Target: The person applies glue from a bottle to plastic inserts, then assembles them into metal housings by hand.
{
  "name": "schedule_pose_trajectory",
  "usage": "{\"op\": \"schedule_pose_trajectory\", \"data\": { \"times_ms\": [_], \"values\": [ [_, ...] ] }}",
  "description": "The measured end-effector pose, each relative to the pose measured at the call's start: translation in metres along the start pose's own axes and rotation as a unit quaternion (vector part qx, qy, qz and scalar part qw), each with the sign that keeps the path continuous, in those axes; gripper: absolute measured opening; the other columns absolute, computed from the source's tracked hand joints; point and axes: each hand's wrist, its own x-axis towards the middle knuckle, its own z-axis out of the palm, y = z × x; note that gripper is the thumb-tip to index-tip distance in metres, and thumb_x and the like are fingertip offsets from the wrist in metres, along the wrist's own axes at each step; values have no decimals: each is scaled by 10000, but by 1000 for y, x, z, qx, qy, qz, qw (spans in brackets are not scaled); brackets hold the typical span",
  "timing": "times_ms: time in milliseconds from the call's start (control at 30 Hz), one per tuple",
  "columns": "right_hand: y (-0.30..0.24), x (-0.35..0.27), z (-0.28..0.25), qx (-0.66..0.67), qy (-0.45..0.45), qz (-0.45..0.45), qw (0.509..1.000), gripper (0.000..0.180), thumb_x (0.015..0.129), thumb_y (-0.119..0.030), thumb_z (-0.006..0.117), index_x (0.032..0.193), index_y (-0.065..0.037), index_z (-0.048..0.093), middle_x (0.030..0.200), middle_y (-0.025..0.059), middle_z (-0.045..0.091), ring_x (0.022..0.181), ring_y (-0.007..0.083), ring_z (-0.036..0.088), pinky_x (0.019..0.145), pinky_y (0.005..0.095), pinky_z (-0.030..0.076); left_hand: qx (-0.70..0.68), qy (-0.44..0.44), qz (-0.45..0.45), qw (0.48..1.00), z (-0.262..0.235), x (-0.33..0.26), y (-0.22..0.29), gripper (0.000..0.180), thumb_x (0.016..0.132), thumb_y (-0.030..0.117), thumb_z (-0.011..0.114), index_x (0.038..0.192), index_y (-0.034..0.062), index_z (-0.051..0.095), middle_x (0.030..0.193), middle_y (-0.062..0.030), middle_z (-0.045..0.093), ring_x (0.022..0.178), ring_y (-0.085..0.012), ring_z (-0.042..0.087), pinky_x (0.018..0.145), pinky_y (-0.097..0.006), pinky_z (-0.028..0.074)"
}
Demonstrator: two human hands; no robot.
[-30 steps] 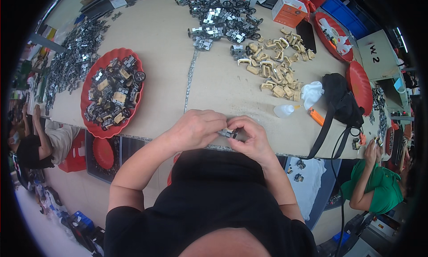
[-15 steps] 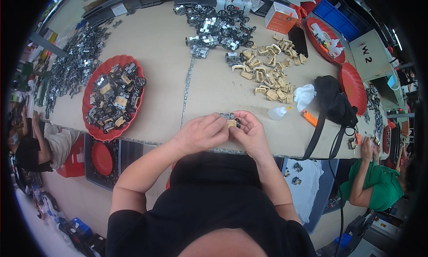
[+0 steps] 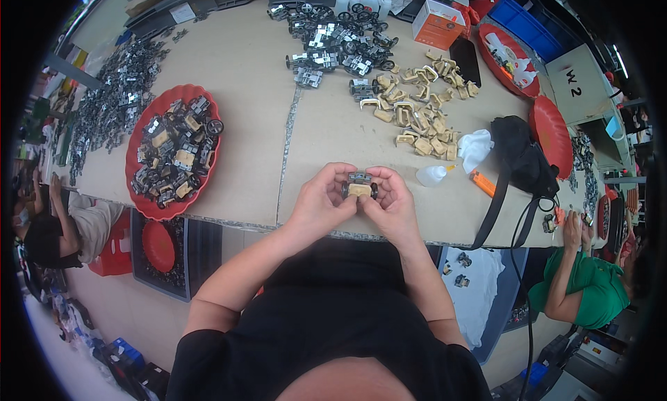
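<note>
Forearms (image 3: 243, 276) angled inward, your left hand (image 3: 318, 203) and right hand (image 3: 392, 206) clasp a wheeled toy-car chassis (image 3: 360, 190) over the near tabletop (image 3: 431, 217).

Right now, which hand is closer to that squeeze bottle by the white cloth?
Right. The right hand is left of the squeeze bottle; the left hand is farther left, across the wheeled toy part.

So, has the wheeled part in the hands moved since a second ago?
Yes: against the table's near edge, the wheeled part between left hand and right hand now shows farther forward, away from the body.
</note>
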Motion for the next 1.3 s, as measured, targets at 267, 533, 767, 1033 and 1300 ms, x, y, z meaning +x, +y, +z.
{"op": "schedule_pose_trajectory", "data": {
  "times_ms": [267,533,767,1033,1300],
  "values": [
    [3,0,3,-10,25,-2,1000,353,753,70,522,1084,5,418,945,64,522,830,91,534,699,206,449,-55,-12,-4,998,0,2,2,360,745,-101,488,1085,-20,402,934,-64,502,845,-86,524,740,-212,446],
    [4,0,4,-9,36,-14,999,348,747,73,522,1076,15,424,934,63,528,825,87,538,693,200,447,-73,-7,20,997,-1,4,-2,347,735,-74,537,1060,-13,432,919,-60,528,797,-66,529,688,-196,448],
    [5,1,3,-17,35,-18,999,322,762,63,516,1068,23,425,941,72,537,812,85,541,676,195,448,-29,-3,41,999,0,2,-8,366,730,-66,554,1069,-16,428,942,-65,513,845,-88,532,745,-211,450],
    [4,-1,5,2,35,-22,999,302,772,59,510,1060,28,426,942,77,538,841,92,538,694,200,450,2,-4,41,999,-2,0,-6,367,729,-58,565,1072,-16,438,951,-68,523,855,-95,535,752,-216,450],
    [4,0,2,0,34,-16,999,327,774,62,519,1084,34,418,975,85,530,859,103,540,707,207,456,-38,23,69,997,1,2,-12,355,730,-44,578,1061,-1,459,915,-56,549,735,-62,541,626,-189,454]
  ]
}}
